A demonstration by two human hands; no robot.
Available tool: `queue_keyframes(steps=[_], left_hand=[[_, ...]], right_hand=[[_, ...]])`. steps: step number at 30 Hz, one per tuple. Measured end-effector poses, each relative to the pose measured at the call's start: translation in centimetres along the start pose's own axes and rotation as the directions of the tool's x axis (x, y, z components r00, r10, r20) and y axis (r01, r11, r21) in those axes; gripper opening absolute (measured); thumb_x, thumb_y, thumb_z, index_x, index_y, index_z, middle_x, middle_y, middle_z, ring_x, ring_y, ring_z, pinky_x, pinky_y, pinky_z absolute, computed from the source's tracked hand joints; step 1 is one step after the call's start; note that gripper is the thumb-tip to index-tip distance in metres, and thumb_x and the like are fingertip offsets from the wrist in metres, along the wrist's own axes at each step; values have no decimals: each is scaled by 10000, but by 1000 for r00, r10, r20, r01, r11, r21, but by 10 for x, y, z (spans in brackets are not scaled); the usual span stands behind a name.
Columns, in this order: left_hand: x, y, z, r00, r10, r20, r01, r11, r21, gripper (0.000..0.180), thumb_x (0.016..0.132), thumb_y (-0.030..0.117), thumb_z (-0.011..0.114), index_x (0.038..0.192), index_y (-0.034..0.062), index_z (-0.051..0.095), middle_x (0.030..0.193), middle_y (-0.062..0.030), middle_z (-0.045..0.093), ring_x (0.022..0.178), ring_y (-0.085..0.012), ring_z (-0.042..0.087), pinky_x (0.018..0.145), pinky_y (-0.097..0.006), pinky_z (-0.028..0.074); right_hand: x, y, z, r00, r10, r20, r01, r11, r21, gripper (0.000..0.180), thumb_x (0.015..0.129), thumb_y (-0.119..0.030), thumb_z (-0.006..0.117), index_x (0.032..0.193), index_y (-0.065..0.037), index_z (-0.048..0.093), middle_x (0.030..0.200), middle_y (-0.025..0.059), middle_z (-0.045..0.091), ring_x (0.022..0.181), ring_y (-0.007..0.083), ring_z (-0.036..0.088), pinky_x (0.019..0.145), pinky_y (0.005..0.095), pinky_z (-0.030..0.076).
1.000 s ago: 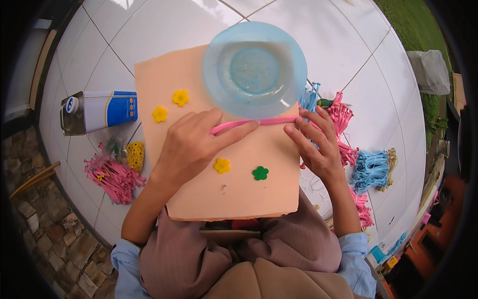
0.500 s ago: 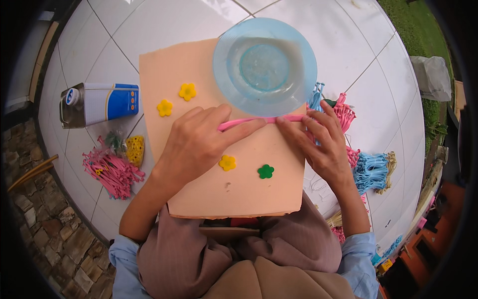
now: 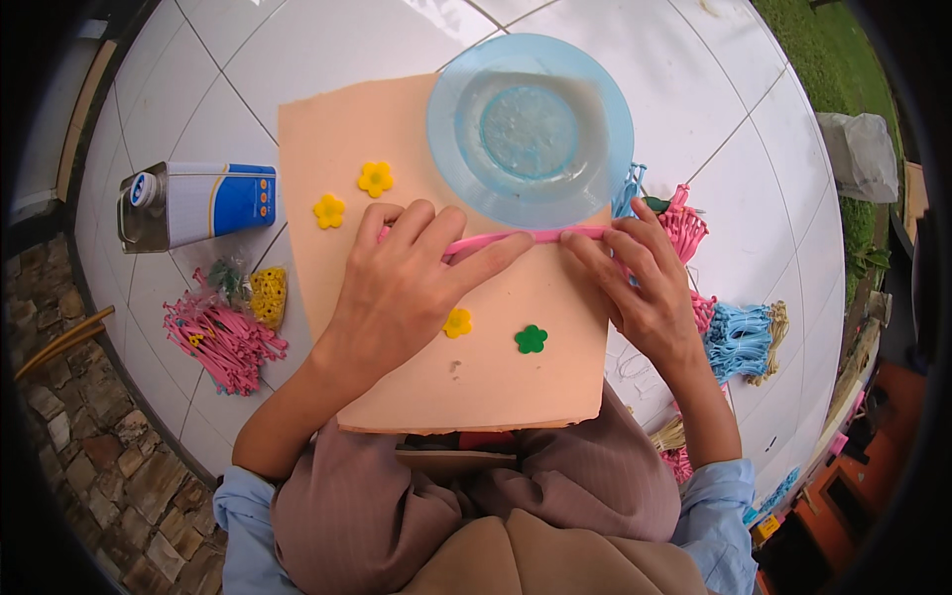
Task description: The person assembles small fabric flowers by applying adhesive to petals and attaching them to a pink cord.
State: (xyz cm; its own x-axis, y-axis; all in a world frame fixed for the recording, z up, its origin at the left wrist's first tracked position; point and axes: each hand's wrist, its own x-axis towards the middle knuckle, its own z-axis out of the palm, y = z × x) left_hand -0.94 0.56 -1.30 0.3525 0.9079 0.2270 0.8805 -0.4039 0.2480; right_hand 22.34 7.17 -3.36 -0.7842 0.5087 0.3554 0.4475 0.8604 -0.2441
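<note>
A long pink strip (image 3: pixel 548 236) runs across the board just below the blue plate, held between both hands. My left hand (image 3: pixel 397 297) pinches it near its left part, thumb stretched along it, and a bit of pink shows past the fingers. My right hand (image 3: pixel 647 288) grips its right part with thumb and fingers. Under them lies a peach-coloured board (image 3: pixel 476 387) across my lap. On it rest yellow flower shapes (image 3: pixel 375 178), one partly beside my left wrist, and a green flower shape (image 3: pixel 531 338). The translucent blue plate (image 3: pixel 531 203) stands at the board's far right corner.
To the left stand a metal can (image 3: pixel 213 206) with a white cap, a pink bundle of strands (image 3: pixel 223 347) and a bag of yellow pieces (image 3: pixel 268 297). Pink bundles (image 3: pixel 684 228) and blue bundles (image 3: pixel 739 342) lie to the right on white tiles.
My left hand has slid left along the pink strip and its fingers have curled more. It now partly covers the nearer yellow flower. The right hand has hardly moved.
</note>
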Motion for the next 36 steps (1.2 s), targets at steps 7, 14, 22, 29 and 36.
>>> queue_keyframes(steps=[7, 14, 22, 29, 36], left_hand=[[1, 1, 0, 1000, -22, 21, 22, 1000, -3, 386, 705, 236, 594, 1085, 182, 642, 735, -36, 411, 743, -191, 479, 754, -343, 344], [-1, 1, 1, 1000, -18, 9, 18, 1000, -4, 394, 712, 232, 589, 1102, 195, 631, 741, -37, 420, 765, -196, 483, 773, -349, 344], [-1, 2, 0, 998, -42, 44, 43, 999, -16, 389, 711, 214, 595, 1098, 197, 631, 744, -34, 431, 776, -196, 485, 795, -360, 341], [-1, 2, 1, 998, -49, 38, 50, 998, -25, 381, 716, 211, 597, 1095, 192, 632, 748, -24, 440, 771, -191, 482, 793, -355, 337], [-1, 2, 2, 998, -46, 32, 47, 999, -26, 385, 720, 208, 592, 1103, 196, 628, 746, -14, 447, 765, -182, 476, 775, -351, 332]], right_hand=[[3, -2, -2, 999, 14, 31, -15, 1000, 9, 435, 600, -44, 641, 1033, -88, 669, 936, 81, 498, 918, 286, 551, 905, 468, 489], [0, 1, 2, 1000, 10, -13, -10, 999, 44, 444, 612, -40, 652, 1052, -97, 648, 965, 81, 511, 922, 282, 559, 914, 473, 478], [-1, 1, 8, 980, 152, -125, -123, 969, 212, 423, 617, -10, 693, 1025, -99, 622, 947, 80, 521, 912, 268, 555, 895, 472, 476], [11, -8, 1, 980, 133, -148, -126, 990, 61, 310, 631, -91, 731, 930, -106, 650, 885, 41, 539, 873, 238, 532, 842, 444, 447], [18, -17, 7, 957, 183, -225, -191, 981, -16, 247, 613, -114, 746, 837, -96, 644, 834, 23, 552, 852, 231, 529, 773, 409, 437]])
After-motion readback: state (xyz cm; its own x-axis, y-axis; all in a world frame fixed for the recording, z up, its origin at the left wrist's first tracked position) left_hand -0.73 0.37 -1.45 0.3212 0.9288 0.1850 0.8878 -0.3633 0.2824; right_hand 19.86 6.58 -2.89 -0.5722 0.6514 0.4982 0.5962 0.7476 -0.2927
